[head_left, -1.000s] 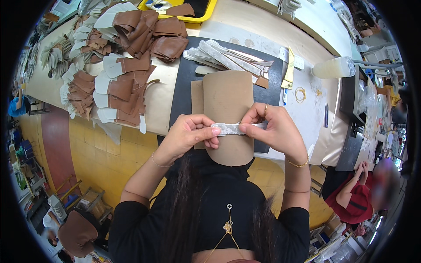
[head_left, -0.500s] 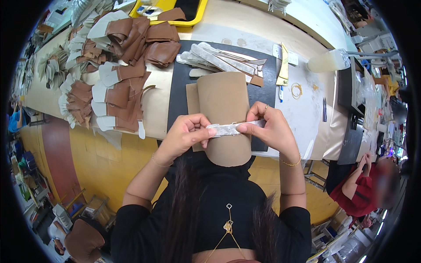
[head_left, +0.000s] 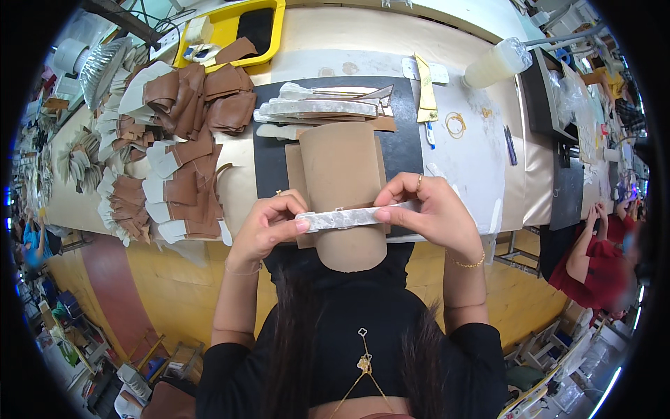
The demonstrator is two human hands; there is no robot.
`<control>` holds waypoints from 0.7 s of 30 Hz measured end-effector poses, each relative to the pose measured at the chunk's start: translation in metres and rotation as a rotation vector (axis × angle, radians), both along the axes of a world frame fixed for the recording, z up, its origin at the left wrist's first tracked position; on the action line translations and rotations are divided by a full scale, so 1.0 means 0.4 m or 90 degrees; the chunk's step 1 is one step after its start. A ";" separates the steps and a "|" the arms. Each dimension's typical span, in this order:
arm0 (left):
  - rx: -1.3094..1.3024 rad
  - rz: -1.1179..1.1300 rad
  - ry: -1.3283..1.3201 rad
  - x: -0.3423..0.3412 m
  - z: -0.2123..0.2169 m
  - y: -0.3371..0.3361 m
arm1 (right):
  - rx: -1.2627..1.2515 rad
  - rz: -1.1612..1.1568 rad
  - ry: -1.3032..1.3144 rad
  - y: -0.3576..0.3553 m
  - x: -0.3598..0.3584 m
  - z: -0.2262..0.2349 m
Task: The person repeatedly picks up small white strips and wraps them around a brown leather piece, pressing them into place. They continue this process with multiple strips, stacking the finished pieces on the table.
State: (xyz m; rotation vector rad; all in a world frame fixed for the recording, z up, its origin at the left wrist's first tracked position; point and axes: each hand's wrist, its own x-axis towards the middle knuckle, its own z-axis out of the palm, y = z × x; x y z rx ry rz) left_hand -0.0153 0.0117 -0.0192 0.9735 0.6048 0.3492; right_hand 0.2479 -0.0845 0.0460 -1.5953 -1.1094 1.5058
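A tan rounded form (head_left: 342,185) lies on a dark mat (head_left: 405,143) at the bench's near edge. Across its lower part stretches a narrow whitish strip (head_left: 342,218). My left hand (head_left: 269,227) pinches the strip's left end. My right hand (head_left: 433,213) pinches the right end, with a ring and a thin bracelet on that arm. Brown leather peeks out under the strip on both sides of the form.
Stacks of brown and white leather pieces (head_left: 178,153) cover the bench's left part. More strips (head_left: 321,108) lie behind the form. A yellow tray (head_left: 234,31), a plastic bottle (head_left: 499,63), a rubber band (head_left: 456,124) and a person in red (head_left: 600,262) at the right are in view.
Both hands keep the strip stretched over the form. The view has tilted a little, so the bench sits lower in the picture.
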 end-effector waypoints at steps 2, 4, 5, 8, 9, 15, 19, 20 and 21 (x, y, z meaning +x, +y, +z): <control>0.002 0.005 0.019 -0.007 -0.010 0.001 | 0.012 0.010 -0.028 0.011 -0.004 -0.006; 0.005 0.017 0.030 -0.010 -0.021 -0.001 | 0.017 0.006 -0.025 0.015 -0.009 -0.017; 0.005 0.021 0.032 -0.011 -0.026 -0.003 | 0.013 0.010 -0.039 0.015 -0.011 -0.022; 0.004 0.028 0.039 -0.011 -0.039 -0.006 | 0.026 -0.017 -0.036 0.008 -0.009 -0.034; 0.003 0.028 0.043 -0.010 -0.042 -0.005 | 0.025 -0.028 -0.015 0.005 -0.008 -0.038; -0.016 0.027 0.050 0.005 -0.062 -0.006 | 0.026 -0.061 0.032 -0.003 -0.002 -0.082; -0.020 0.034 0.042 0.009 -0.073 -0.008 | 0.045 -0.111 0.103 -0.018 -0.012 -0.125; -0.014 0.032 0.047 0.010 -0.074 -0.008 | 0.052 -0.127 0.119 -0.022 -0.012 -0.136; -0.011 0.030 0.047 0.010 -0.075 -0.008 | 0.047 -0.132 0.147 -0.026 -0.009 -0.147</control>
